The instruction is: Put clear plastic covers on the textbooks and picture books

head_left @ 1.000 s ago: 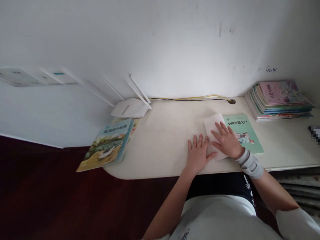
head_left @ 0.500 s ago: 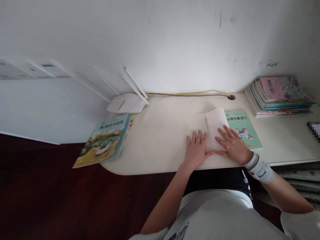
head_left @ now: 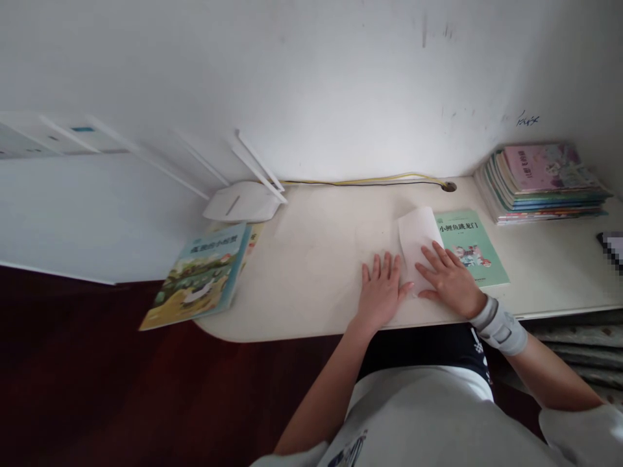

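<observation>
A white sheet of paper (head_left: 419, 235) lies along the left side of a green book (head_left: 470, 246); whether it is loose or part of the book I cannot tell. Its left edge lifts a little off the desk. My right hand (head_left: 450, 280), with a grey band on the wrist, rests spread on the sheet's lower right and the book's near left corner. Flat on the desk just left of the sheet is my left hand (head_left: 382, 295), fingers apart, its thumb reaching the sheet's lower left corner.
A stack of books (head_left: 542, 185) stands at the back right of the white desk (head_left: 311, 272). On the left are a white router (head_left: 243, 202) with antennas and picture books (head_left: 199, 275) overhanging the edge. Cables (head_left: 360, 181) run along the wall to a hole.
The two thumbs, nearly touching before, have moved a little apart. My right hand has shifted slightly left with the small camera shift. Both hands remain spread and flat.
</observation>
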Action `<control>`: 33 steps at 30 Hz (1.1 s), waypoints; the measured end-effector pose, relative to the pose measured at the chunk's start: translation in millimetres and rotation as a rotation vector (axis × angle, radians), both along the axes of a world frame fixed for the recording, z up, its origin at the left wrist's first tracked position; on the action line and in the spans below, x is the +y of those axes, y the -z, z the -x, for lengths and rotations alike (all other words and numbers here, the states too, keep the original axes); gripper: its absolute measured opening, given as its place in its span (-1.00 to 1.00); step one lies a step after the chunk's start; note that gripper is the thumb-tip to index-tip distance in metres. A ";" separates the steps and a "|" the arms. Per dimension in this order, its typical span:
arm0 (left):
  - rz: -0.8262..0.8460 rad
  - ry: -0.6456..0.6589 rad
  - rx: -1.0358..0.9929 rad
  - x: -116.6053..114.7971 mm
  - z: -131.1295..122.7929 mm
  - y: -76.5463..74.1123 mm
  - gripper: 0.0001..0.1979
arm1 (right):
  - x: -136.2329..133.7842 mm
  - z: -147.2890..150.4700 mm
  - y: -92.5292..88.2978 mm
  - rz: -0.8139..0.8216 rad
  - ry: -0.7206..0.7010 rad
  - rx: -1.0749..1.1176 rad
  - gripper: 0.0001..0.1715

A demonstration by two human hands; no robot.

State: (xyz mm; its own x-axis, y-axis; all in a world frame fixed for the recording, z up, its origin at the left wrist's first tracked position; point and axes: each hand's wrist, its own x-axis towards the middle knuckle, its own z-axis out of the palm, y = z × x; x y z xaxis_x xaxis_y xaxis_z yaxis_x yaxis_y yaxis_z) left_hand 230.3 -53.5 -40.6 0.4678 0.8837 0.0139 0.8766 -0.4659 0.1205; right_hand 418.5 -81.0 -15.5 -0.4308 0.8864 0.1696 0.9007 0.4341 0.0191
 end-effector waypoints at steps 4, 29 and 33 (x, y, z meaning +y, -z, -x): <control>0.001 -0.001 0.004 0.4 0.2 0.6 -0.33 | -2.8 1.4 3.6 -0.003 0.035 0.017 -0.37; -0.045 -0.031 0.041 -2.0 -1.1 -2.1 -0.34 | 25.8 -32.0 -18.3 0.099 -0.549 -0.150 -0.09; -0.025 -0.018 0.022 -1.9 -0.4 -5.9 -0.39 | 26.0 -25.9 -15.6 0.096 -0.576 -0.131 -0.06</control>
